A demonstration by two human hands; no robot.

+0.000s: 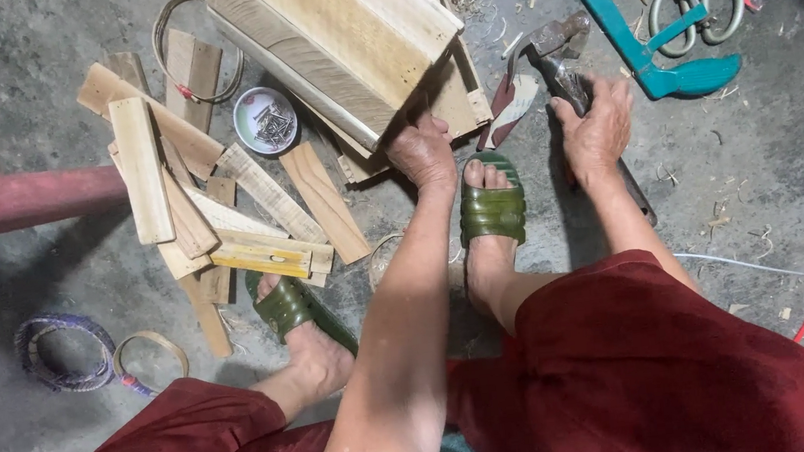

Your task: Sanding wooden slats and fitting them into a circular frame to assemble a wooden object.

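Head view: left hand (422,150) grips the wooden box (345,40), upper centre; right hand (597,124) is closed around the hammer (553,59). Best to brace the box firmly while striking squarely.

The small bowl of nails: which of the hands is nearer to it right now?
Left. The left hand grips the lower edge of the wooden box, just right of the bowl of nails. The right hand is farther right, wrapped around a hammer.
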